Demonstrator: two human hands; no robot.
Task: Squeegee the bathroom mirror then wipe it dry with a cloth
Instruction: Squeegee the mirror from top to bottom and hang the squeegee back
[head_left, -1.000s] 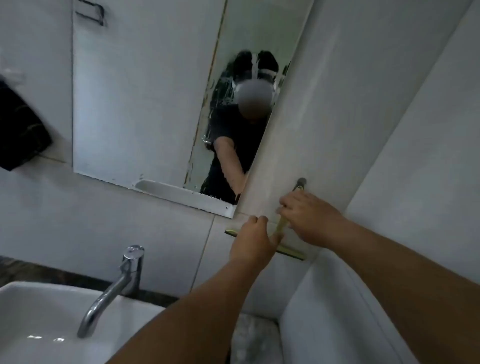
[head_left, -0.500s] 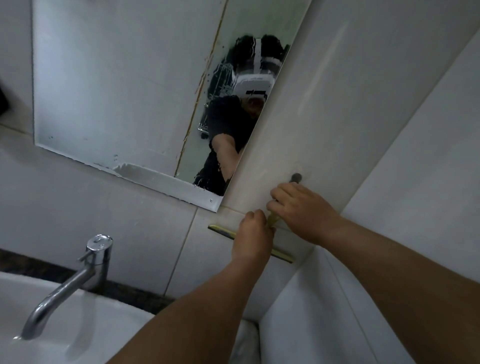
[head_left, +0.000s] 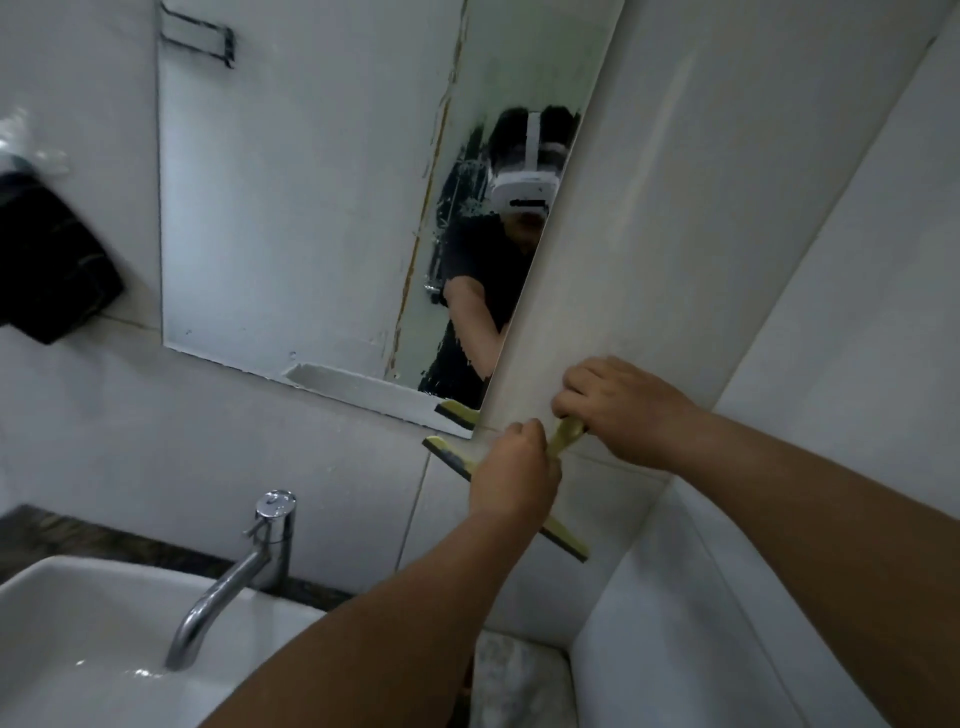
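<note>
Both hands are on the squeegee (head_left: 452, 457), which sits on the wall tile just below the mirror's (head_left: 291, 208) lower right corner. The right hand (head_left: 623, 410) is closed around the yellow handle, fingers curled tight. The left hand (head_left: 514, 478) lies over the middle of the blade bar, hiding that stretch; whether it grips the bar or only presses on it cannot be told. The blade runs on a slant, its upper left end near the mirror's bottom edge and its lower right end out on the tile towards the corner of the walls. A strip of the blade shows reflected in the glass at that corner.

The step in hand looks like the squeegee pass itself, with the blade now off the glass at the foot of a stroke. Much of the mirror is cloudy and streaked, so the squeegeeing seems far from done and the drying not begun. The next move probably calls for lifting the blade back to the top of the glass and laying it flat. A dark cloth (head_left: 47, 260) hangs on the wall left of the mirror, well apart from both hands, above the sink (head_left: 62, 623) and tap (head_left: 234, 571)
</note>
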